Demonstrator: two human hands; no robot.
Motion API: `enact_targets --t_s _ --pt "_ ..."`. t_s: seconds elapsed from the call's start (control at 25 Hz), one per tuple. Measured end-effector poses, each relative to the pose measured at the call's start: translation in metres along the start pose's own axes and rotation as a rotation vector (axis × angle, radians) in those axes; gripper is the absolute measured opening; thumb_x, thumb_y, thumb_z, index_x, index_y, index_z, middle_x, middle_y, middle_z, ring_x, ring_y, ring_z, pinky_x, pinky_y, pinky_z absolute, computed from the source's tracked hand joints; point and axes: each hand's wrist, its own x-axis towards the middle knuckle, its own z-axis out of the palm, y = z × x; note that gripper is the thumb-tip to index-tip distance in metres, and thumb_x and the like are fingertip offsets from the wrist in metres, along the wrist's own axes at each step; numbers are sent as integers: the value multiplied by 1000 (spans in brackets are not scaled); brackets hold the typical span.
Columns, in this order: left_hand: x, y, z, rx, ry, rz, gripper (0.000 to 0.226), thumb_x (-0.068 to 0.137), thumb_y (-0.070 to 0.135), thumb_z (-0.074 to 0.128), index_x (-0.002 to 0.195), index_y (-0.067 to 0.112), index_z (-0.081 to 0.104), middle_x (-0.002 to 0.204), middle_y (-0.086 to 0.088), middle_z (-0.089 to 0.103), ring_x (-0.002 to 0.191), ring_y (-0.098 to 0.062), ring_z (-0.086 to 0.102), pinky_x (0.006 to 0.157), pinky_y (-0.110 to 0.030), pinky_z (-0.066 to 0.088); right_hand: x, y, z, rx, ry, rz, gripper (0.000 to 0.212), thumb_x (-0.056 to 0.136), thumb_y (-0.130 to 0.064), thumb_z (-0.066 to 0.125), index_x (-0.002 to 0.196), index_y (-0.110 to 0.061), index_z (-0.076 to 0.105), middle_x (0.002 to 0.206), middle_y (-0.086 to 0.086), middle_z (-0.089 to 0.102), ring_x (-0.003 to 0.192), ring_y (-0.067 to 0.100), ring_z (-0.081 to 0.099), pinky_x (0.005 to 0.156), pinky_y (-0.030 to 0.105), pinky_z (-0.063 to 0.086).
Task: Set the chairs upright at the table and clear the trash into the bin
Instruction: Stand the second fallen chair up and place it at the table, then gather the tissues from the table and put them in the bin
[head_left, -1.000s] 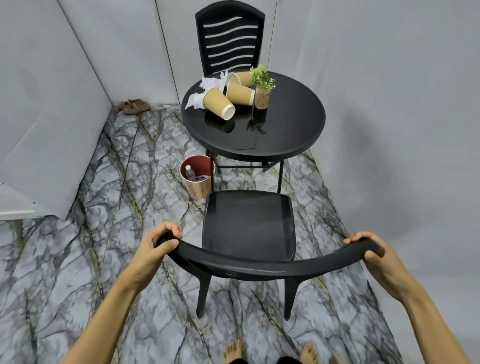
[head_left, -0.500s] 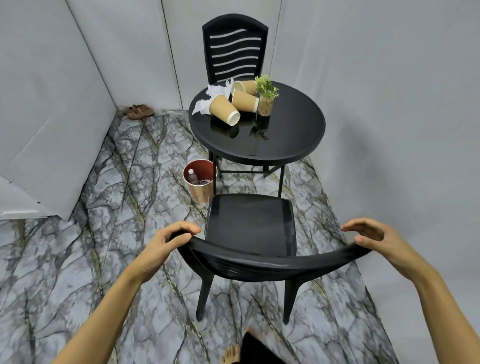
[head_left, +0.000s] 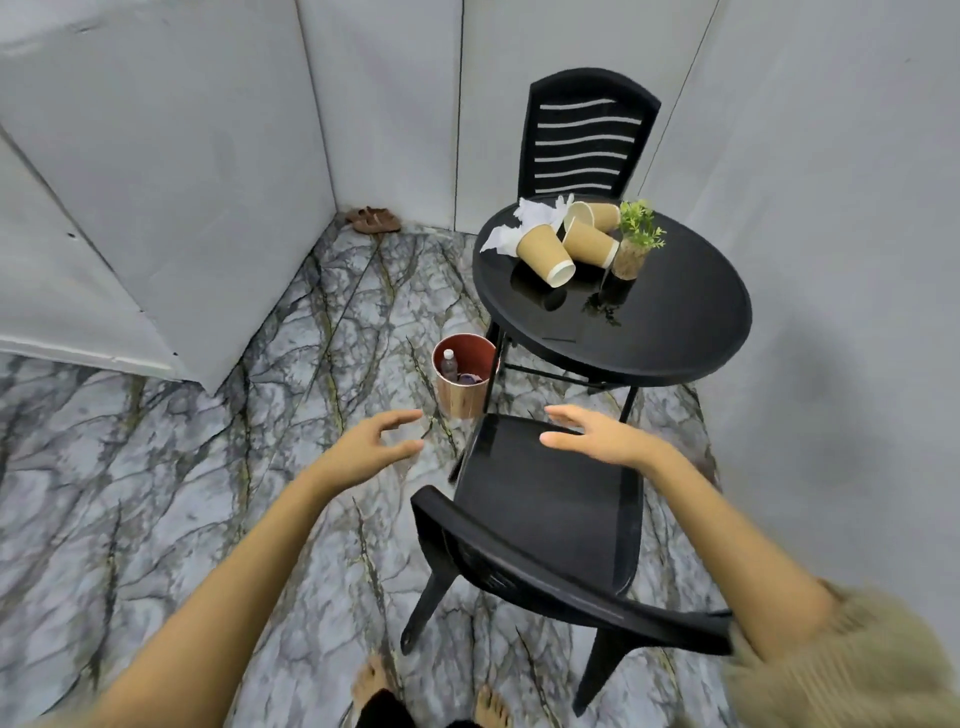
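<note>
A pair of brown sandals (head_left: 375, 220) lies on the marble-patterned floor (head_left: 156, 467) at upper centre-left, against the wall corner. Left hand (head_left: 371, 446), centre frame: fingers loosely spread and curled, holding nothing, above bare floor just left of the near chair. Bin (head_left: 464, 376), centre: upright beside the table leg, a bottle (head_left: 449, 365) and other refuse inside. Near chair (head_left: 545, 530), lower centre-right: upright on its legs, seat facing the table, backrest nearest the camera. Right hand (head_left: 597, 436): open, fingers extended and slightly parted, empty, above the front of that seat. Round black table (head_left: 675, 322), upper right: three paper cups (head_left: 545, 254) lie tipped together beside crumpled white tissue (head_left: 524, 221) and a small potted plant (head_left: 635, 241). Far chair (head_left: 584, 135): upright behind the table.
</note>
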Motion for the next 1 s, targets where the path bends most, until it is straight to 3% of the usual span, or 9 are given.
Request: enact_targets --t_s 0.16,0.28,0.52,0.68,1.0 --pt "25 -37 -25 180 -93 -186 59 94 36 49 144 10 31 155 -7 28 143 -23 27 116 -36 24 77 -27 42 -183 -151 140 75 89 -46 50 146 -13 15 156 5 16 142 22 21 117 40 21" --pt "42 -70 -48 374 -219 -240 63 95 34 48 146 5 23 156 -11 24 143 -25 25 115 -34 24 129 -56 71 -250 -239 196 77 90 -45 50 146 -10 10 157 7 11 143 23 18 116 37 20" --pt "106 -107 -145 533 -177 -238 63 96 32 48 146 6 21 154 -14 29 139 -29 33 114 -38 30 219 -130 98 -160 -134 117 75 90 -40 52 146 -11 12 157 8 12 142 25 20 116 37 21" --pt "146 -125 -183 538 -218 -229 65 95 34 48 147 6 19 155 -13 25 141 -29 29 115 -38 29 269 -154 98 -118 -158 150 76 89 -40 53 146 -11 11 157 8 12 142 25 21 116 39 23" --pt "296 -130 -268 586 -225 -171 62 95 31 49 146 6 23 153 -14 29 140 -29 30 115 -39 29 412 -195 37 0 -79 172 69 93 -35 49 146 -10 13 156 10 15 141 26 22 112 34 22"
